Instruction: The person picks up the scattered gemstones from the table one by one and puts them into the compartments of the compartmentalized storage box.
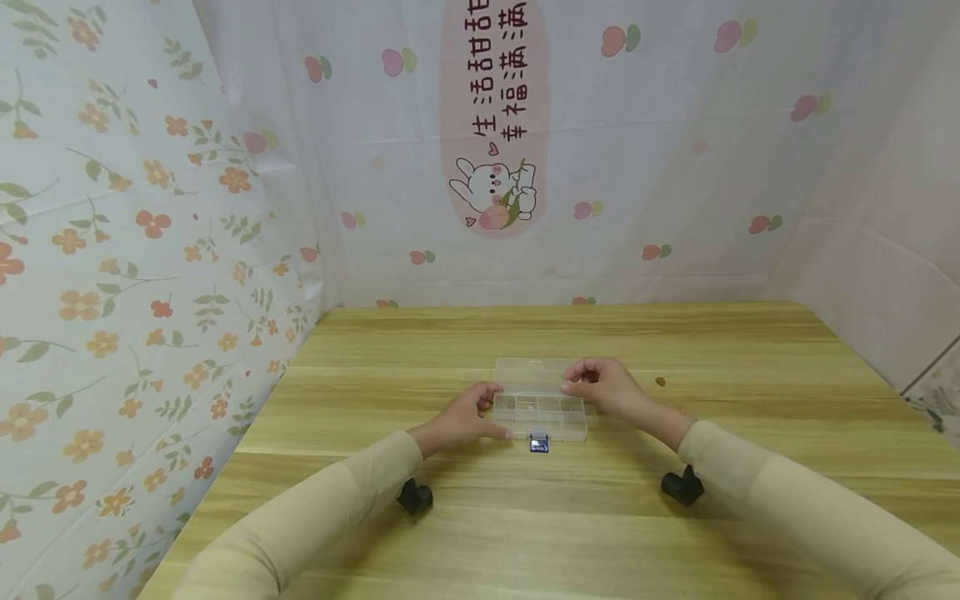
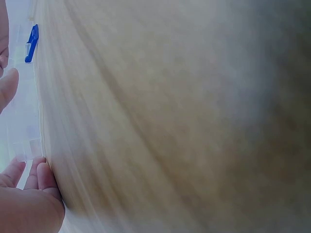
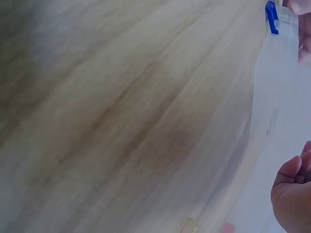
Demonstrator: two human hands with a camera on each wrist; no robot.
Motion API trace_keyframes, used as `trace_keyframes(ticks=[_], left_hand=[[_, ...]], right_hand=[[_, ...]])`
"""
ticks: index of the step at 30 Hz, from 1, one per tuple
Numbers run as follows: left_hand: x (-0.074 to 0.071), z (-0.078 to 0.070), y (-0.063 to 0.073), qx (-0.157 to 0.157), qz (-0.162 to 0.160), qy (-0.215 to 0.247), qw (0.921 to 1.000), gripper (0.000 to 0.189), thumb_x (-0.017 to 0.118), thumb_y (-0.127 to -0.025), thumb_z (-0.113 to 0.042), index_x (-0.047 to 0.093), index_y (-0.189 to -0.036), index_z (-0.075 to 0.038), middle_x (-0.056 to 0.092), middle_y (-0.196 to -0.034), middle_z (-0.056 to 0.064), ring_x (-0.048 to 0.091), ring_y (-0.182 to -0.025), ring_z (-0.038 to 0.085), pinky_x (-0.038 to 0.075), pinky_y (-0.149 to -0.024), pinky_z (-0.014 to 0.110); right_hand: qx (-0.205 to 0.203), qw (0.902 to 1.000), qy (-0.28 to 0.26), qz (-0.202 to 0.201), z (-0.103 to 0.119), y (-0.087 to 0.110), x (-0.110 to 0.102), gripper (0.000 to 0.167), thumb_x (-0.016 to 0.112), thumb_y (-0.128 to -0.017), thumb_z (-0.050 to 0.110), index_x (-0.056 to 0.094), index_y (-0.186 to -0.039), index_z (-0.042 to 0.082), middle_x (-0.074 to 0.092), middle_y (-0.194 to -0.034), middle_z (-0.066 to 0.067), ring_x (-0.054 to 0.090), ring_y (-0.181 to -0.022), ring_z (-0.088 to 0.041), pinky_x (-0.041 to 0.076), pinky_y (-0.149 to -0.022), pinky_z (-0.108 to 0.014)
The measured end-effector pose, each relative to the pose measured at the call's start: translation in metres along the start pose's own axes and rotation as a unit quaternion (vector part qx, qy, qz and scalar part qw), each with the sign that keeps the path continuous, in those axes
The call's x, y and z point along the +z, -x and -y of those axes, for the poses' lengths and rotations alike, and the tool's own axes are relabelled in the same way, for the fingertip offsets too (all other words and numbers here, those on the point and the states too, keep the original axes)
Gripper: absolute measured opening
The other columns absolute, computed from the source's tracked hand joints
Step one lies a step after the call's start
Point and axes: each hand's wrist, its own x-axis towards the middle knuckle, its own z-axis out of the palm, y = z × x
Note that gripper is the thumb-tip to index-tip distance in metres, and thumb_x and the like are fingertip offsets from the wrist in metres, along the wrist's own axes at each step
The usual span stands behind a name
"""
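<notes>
A clear plastic compartment box [image 1: 562, 427] lies on the table, its lid [image 1: 517, 373] folded open toward the back. On its front edge hangs a blue latch [image 1: 539, 443]. My left hand [image 1: 467, 417] holds the box's left end, thumb at the front corner and fingers farther back; in the left wrist view those fingers [image 2: 46, 177] curl against the box's end. Over the right part of the box and lid is my right hand [image 1: 607, 390], its fingers bent toward the thumb. I cannot tell whether anything is between these fingertips.
A small brown piece [image 1: 661, 382] lies on the wooden table [image 1: 465, 533] to the right of the box. Black mounts [image 1: 415, 497] show under both sleeves. A patterned cloth [image 1: 660, 167] hangs behind the table, and a flowered one [image 1: 112, 250] at the left.
</notes>
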Motion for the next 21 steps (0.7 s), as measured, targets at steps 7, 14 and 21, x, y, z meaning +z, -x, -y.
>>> trace_keyframes(ticks=[7,14,21], left_hand=[[-0.001,0.0,0.0,0.001,0.002,0.004,1.0,0.074,0.086,-0.075,-0.018,0.047,-0.138,-0.006,0.05,-0.121,0.005,0.045,-0.108,0.022,0.039,-0.096,0.038],[0.0,0.0,0.0,0.001,0.001,0.007,1.0,0.074,0.086,-0.075,-0.019,0.048,-0.137,-0.006,0.05,-0.12,0.005,0.045,-0.107,0.021,0.039,-0.096,0.039],[0.0,0.001,-0.001,0.003,0.002,0.007,1.0,0.074,0.086,-0.075,-0.019,0.048,-0.137,-0.006,0.051,-0.119,0.004,0.045,-0.106,0.021,0.039,-0.096,0.038]], right_hand=[[-0.025,0.9994,0.024,-0.004,-0.001,-0.005,0.008,0.012,0.074,-0.086,0.009,0.068,-0.092,0.001,0.053,-0.077,-0.005,0.042,-0.067,-0.019,0.036,-0.055,-0.026],[-0.053,0.9974,0.049,0.007,-0.005,-0.009,0.013,0.009,0.074,-0.086,0.008,0.069,-0.091,0.002,0.055,-0.078,-0.004,0.043,-0.067,-0.018,0.036,-0.056,-0.026],[-0.066,0.9952,0.069,0.02,-0.007,-0.011,0.017,0.008,0.077,-0.083,0.009,0.07,-0.087,0.006,0.057,-0.082,-0.002,0.046,-0.071,-0.019,0.04,-0.06,-0.027]])
